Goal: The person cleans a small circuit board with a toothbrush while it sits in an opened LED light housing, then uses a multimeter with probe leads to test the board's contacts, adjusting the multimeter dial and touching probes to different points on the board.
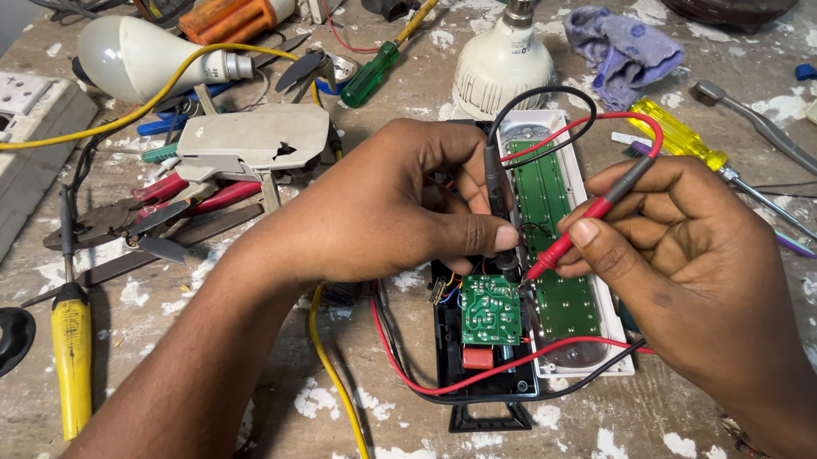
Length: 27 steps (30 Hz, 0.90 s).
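The emergency lamp (556, 251) is laid open in the middle of the worktop (251, 420), lengthwise away from the viewer, its black housing at the near end and its white frame at the right. The cover is already off: the long green LED strip (543, 196) is exposed, and the small green circuit board (490, 310) is bared just beside it, with a red component below it in the housing. So the opening-up is judged done, and the probing is judged to be in hand.

The black probe (496, 203) is gripped upright in the left hand (389, 207), fingers closed around its shaft, thumb pressed near its lower end, and its tip is brought down at the top edge of the circuit board. The red probe (578, 229) is pinched in the right hand (685, 254) between thumb and fingers, slanted down to the left, its tip set just beside the black one. Whether either tip is truly touching metal cannot be told. The red and black leads are looped over the lamp and round its near end.

No meter is seen, so no reading can be judged. Reassembly is left undone, as far as can be seen. Pliers (123, 219), a yellow-handled screwdriver (72, 341) and a white bulb (502, 69) are left lying around, untouched.
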### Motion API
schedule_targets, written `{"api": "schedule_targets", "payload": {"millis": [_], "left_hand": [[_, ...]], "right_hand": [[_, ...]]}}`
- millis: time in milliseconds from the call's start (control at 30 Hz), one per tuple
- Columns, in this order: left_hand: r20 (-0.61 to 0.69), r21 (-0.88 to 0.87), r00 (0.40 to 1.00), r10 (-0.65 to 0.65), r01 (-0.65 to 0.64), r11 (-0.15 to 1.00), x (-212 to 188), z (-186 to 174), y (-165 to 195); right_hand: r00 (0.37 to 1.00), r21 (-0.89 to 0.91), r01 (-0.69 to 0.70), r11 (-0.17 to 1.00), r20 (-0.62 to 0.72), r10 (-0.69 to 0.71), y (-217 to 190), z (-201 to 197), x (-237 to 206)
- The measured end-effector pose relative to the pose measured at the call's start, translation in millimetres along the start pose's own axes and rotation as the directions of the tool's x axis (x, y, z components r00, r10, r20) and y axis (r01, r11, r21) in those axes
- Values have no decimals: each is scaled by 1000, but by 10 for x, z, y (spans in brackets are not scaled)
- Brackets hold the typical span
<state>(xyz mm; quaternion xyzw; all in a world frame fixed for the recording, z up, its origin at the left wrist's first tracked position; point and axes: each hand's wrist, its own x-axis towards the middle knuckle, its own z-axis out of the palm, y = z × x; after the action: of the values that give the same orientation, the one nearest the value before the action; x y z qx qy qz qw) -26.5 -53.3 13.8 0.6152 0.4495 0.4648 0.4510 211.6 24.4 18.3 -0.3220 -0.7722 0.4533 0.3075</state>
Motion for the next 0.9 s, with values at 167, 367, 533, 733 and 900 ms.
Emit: {"api": "schedule_targets", "payload": {"millis": [167, 367, 533, 733, 900], "left_hand": [[-4, 15, 1000, -5, 6, 1000, -4, -8, 18], [-7, 17, 999, -50, 51, 999, -5, 2, 33], [-4, 18, 998, -58, 58, 998, -15, 11, 39], [4, 44, 1000, -21, 21, 999, -16, 7, 33], [-11, 10, 997, -82, 82, 997, -5, 16, 37]], "right_hand": [[1000, 13, 9, 1000, 8, -9, 8, -1, 1], [1000, 13, 5, 1000, 2, -5, 21, -3, 5], [1000, 30, -11, 999, 9, 11, 18, -2, 7], [1000, 35, -5, 999, 15, 4, 20, 8, 12], [1000, 58, -3, 998, 19, 2, 35, 1, 7]]}}
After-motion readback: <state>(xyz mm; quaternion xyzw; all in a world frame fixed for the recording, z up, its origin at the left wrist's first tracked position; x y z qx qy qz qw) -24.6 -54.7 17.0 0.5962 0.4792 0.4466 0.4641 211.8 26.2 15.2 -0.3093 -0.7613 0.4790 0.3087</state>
